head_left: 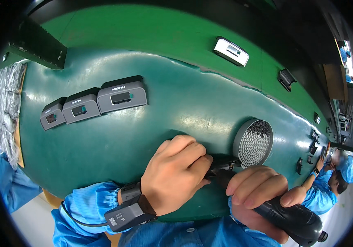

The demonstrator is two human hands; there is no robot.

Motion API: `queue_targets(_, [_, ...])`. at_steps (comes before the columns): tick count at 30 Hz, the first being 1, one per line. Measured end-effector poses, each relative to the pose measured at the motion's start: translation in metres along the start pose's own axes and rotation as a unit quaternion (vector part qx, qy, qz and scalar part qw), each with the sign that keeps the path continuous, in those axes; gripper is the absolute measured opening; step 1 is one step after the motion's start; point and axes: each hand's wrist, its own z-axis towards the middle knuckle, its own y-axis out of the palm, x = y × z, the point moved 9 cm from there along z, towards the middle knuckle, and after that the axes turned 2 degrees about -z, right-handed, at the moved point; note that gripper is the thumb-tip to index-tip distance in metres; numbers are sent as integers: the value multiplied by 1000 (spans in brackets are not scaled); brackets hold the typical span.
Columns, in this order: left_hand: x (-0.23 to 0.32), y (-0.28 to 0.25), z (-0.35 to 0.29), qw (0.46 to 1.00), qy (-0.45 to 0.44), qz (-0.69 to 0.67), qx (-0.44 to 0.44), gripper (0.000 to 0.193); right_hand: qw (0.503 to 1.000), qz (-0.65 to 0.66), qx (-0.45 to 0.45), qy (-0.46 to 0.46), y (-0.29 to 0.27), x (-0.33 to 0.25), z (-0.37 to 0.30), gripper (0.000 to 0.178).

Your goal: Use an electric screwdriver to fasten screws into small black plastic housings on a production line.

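Note:
My left hand point(176, 173) is closed on a dark plastic part point(224, 164), mostly hidden behind its fingers. My right hand point(261, 189) wraps round a black power screwdriver point(298, 220), whose nose points left at that part. Whether the bit touches the part cannot be seen. Just beyond the hands stands a round grey dish point(237, 144) with a dimpled floor; small dark screws point(259, 128) are heaped at its far side. A wrist device point(129, 214) with a cable sits on my left wrist.
Three grey housings point(123, 94) with small windows stand in a row at left on the green table point(102, 156). Plastic-wrapped goods point(10, 107) lie far left. Beyond the table edge, a green belt carries a white-faced housing point(231, 50). Another person point(324, 189) works at right.

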Motion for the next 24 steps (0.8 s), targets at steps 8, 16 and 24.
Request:
queue_targets(8, [2, 1, -1, 1000, -2, 14, -14, 52, 1000, -18, -7, -6, -1, -1, -2, 62])
queue_targets(16, [7, -3, 1, 1000, -6, 9, 2, 52, 1000, 10, 28, -4, -6, -12, 8, 60])
queue_targets(24, [27, -25, -1, 990, 30, -66, 118, 40, 973, 144, 154, 96, -76, -38, -5, 51])
